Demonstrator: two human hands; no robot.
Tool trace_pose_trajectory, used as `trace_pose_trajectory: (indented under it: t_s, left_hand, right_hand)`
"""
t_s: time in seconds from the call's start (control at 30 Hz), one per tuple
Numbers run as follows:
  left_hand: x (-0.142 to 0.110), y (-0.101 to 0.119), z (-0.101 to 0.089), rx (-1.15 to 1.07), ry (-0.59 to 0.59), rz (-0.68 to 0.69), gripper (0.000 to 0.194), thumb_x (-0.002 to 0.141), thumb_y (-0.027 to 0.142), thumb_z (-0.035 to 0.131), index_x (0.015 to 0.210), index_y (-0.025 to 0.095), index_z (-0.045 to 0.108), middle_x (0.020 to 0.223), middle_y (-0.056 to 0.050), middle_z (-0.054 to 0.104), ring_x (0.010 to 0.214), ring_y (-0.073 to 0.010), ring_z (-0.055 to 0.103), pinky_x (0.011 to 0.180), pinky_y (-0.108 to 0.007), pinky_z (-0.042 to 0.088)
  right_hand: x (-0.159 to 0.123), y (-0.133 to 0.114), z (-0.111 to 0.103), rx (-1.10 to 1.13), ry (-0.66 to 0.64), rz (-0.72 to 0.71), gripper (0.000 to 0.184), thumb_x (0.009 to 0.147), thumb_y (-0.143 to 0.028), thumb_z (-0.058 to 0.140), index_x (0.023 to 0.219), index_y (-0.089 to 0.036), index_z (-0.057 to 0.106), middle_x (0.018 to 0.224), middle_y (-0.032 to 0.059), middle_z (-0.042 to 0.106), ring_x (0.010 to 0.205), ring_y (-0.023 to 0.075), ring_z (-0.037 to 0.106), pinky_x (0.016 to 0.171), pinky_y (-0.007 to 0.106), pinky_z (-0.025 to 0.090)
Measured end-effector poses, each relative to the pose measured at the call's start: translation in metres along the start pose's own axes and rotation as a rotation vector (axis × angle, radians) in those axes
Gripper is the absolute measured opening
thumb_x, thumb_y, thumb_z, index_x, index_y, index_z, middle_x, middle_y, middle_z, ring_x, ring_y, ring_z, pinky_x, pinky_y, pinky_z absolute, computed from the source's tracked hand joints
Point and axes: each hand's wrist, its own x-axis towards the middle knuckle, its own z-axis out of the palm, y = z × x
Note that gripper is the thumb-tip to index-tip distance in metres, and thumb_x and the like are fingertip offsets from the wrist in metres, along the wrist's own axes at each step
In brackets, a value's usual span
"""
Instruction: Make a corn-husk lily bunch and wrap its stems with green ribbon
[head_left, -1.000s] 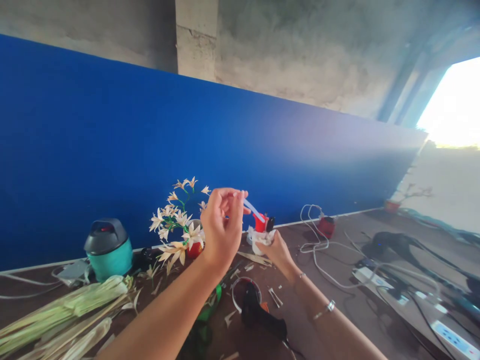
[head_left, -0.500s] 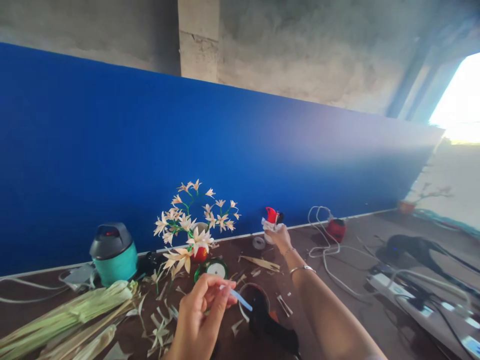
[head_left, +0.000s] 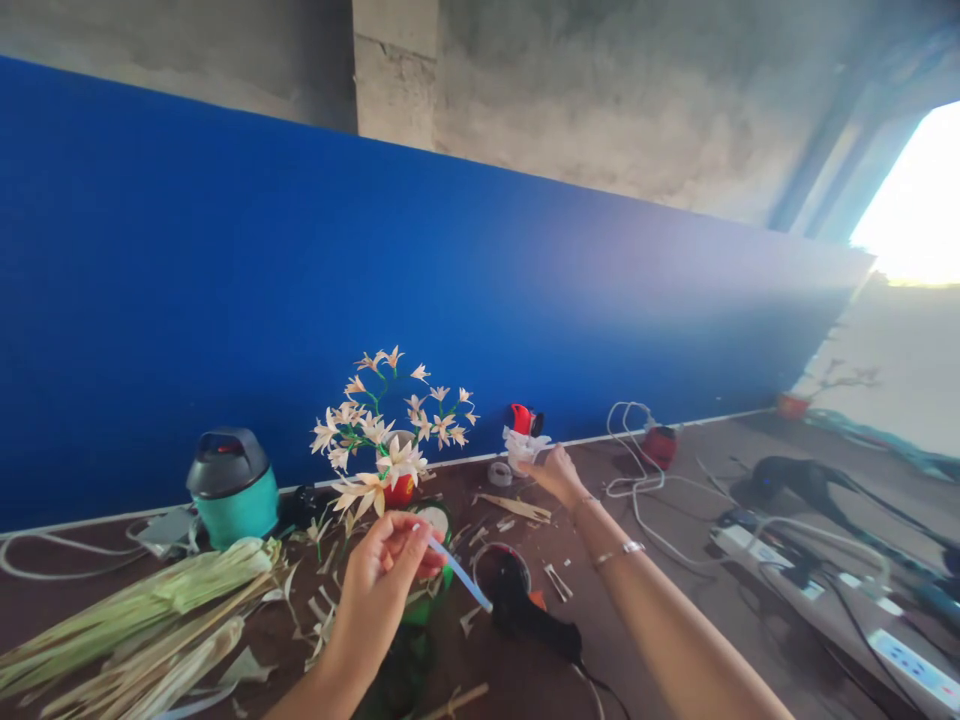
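My left hand [head_left: 390, 562] pinches a thin translucent bluish-white stick [head_left: 461, 573], which looks like a glue stick. Its lower end slants down toward a black corded hand tool [head_left: 525, 600] lying on the table. Farther off, my right hand [head_left: 556, 474] reaches out beside a white cup [head_left: 519, 455] with crumpled white tissue and a red-and-black object in it. One finger stretches toward the cup's side; whether it touches I cannot tell. Pale husk flowers on green stems [head_left: 401, 460] stand in a red pot [head_left: 399, 490] beyond my left hand.
Corn husks [head_left: 150, 620] lie at left, before a teal-and-black container [head_left: 234, 490]. Husk scraps, a tape roll [head_left: 499, 473] and a pale pointed piece [head_left: 517, 508] are scattered about. White power strips [head_left: 810, 580] and cables lie at right. A blue panel [head_left: 480, 300] stands behind.
My right hand has come off the tissue-filled cup and shifted slightly right of it. The stick in my left hand now shows more of its length. The view has tilted slightly.
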Motion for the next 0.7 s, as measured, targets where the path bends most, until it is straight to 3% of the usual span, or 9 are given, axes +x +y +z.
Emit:
trace_pose_trajectory:
  t_s: [0.07,0.17,0.23,0.33,0.5,0.6,0.7]
  left_hand:
    - [-0.003,0.002,-0.005,-0.029,0.034,-0.068,0.03,0.066,0.043,0.067,0.076,0.016,0.06,0.071,-0.004,0.069,0.063,-0.0174,0.064,0.061,-0.027,0.053]
    - [-0.012,0.003,-0.012,-0.057,0.059,-0.148,0.029,0.064,0.041,0.069,0.074,0.015,0.063,0.07,-0.004,0.068,0.064,-0.0155,0.063,0.06,-0.023,0.052]
    - [-0.019,0.0,-0.017,-0.088,0.045,-0.199,0.029,0.064,0.041,0.069,0.073,0.014,0.064,0.068,-0.004,0.068,0.061,-0.0133,0.06,0.057,-0.02,0.05]
    - [-0.03,-0.009,-0.025,-0.165,0.034,-0.275,0.03,0.065,0.04,0.069,0.076,0.013,0.065,0.067,-0.004,0.067,0.056,-0.0096,0.056,0.05,-0.016,0.045]
    - [-0.045,-0.024,-0.035,-0.435,0.095,-0.416,0.024,0.064,0.032,0.073,0.077,0.014,0.064,0.06,0.001,0.059,0.054,-0.0091,0.056,0.05,-0.018,0.046]
    - [-0.049,-0.03,-0.04,-0.566,0.048,-0.471,0.02,0.067,0.03,0.07,0.073,0.013,0.061,0.052,0.005,0.05,0.035,-0.0013,0.037,0.032,-0.011,0.026]
    - [-0.052,-0.034,-0.043,-0.567,0.011,-0.541,0.019,0.07,0.028,0.068,0.073,0.01,0.061,0.054,0.004,0.05,0.033,0.0023,0.027,0.029,-0.009,0.013]
  right_hand:
    - [-0.029,0.003,-0.011,-0.04,-0.093,-0.037,0.03,0.082,-0.03,0.057,0.106,-0.013,0.056,0.104,0.0088,0.06,0.091,0.0223,0.058,0.077,0.037,0.047]
    - [-0.089,0.007,-0.018,-0.058,-0.3,-0.128,0.023,0.068,-0.033,0.066,0.084,-0.017,0.065,0.074,0.0036,0.066,0.071,0.0207,0.061,0.064,0.029,0.045]
    - [-0.128,0.006,-0.014,-0.083,-0.371,-0.19,0.039,0.052,-0.027,0.074,0.089,-0.019,0.063,0.086,0.0057,0.067,0.08,0.0249,0.061,0.068,0.031,0.043]
    - [-0.167,0.0,-0.001,-0.262,-0.312,-0.169,0.048,0.056,-0.015,0.062,0.103,-0.015,0.055,0.104,0.0141,0.062,0.1,0.0321,0.054,0.081,0.041,0.037]
    - [-0.181,-0.006,0.005,-0.257,-0.255,-0.145,0.042,0.07,-0.016,0.048,0.112,-0.013,0.045,0.114,0.0192,0.057,0.107,0.0322,0.05,0.086,0.046,0.031]
    - [-0.183,-0.013,-0.003,-0.153,-0.165,-0.201,0.036,0.071,-0.014,0.045,0.107,-0.017,0.044,0.109,0.0139,0.059,0.103,0.0272,0.053,0.086,0.04,0.032]
    - [-0.19,-0.034,-0.007,-0.022,-0.114,-0.365,0.036,0.065,-0.008,0.044,0.099,-0.019,0.045,0.098,0.0083,0.061,0.096,0.0228,0.055,0.084,0.033,0.033]
